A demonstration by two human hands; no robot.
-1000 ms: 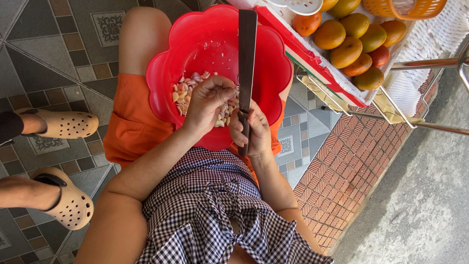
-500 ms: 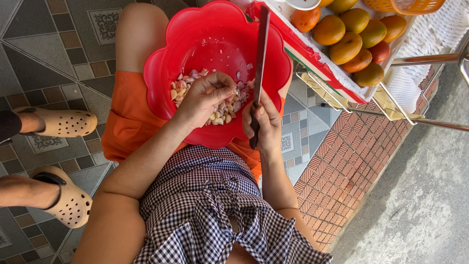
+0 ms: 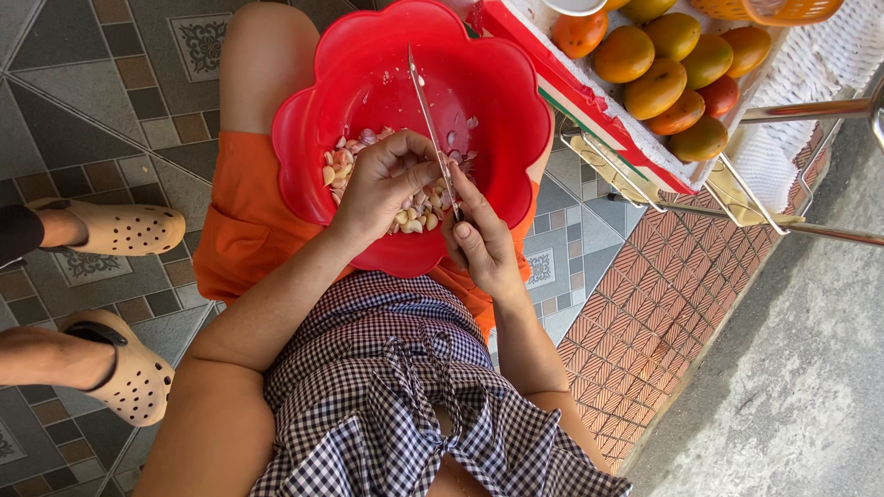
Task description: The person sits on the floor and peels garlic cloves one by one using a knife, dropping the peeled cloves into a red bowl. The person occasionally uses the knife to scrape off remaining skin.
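Red, glossy plastic shapes the scalloped, flower-rimmed bowl [image 3: 479, 110] resting on the person's lap, over orange cloth shorts [image 3: 241, 221] and above a checked, knotted apron [image 3: 405, 405]. Inside the bowl, toward its near wall, lies a heap of small, smooth, pale garlic cloves [image 3: 419, 213] with papery pinkish skins. The left hand [image 3: 382, 184] curls over that heap, fingers pinched together on a clove. The right hand [image 3: 481, 237], at the bowl's near rim, has its fingers closed round the handle of a knife [image 3: 433, 138], whose thin steel blade stands edge-on across the bowl. Right of the bowl, round orange and green fruits [image 3: 658, 64] fill a box. Left of it, two perforated beige clogs [image 3: 129, 230] stand on patterned tiles.
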